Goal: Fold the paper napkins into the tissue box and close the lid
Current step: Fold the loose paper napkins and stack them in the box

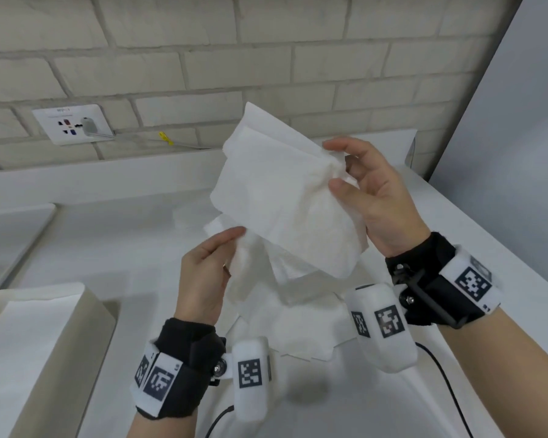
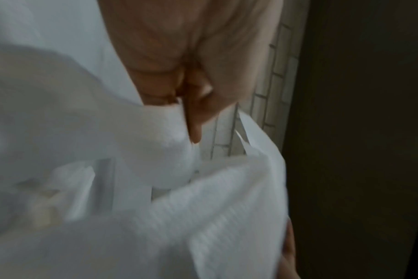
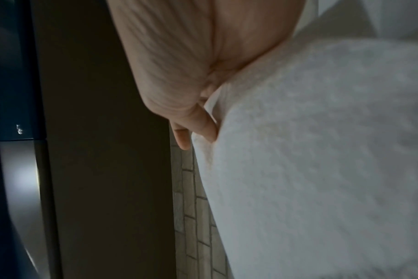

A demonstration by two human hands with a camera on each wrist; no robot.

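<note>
A white paper napkin (image 1: 282,197) hangs in the air above the counter, held between both hands. My right hand (image 1: 358,181) pinches its upper right corner between thumb and fingers. Lower down, my left hand (image 1: 215,257) grips the napkin's lower left part, with a fold bunched in the fingers. Under them several more white napkins (image 1: 298,336) lie in a loose heap on the counter. The open tissue box (image 1: 86,314), beige with white napkins inside, stands at the lower left. In the left wrist view the napkin (image 2: 203,217) fills the lower frame; in the right wrist view the napkin (image 3: 322,151) covers the right side.
The white counter (image 1: 140,235) runs back to a pale brick wall with a socket plate (image 1: 73,123) and a plugged-in cable. A white tray edge (image 1: 16,222) sits at the far left. A grey panel (image 1: 519,105) bounds the right side. Black cables (image 1: 440,371) trail from my wrists.
</note>
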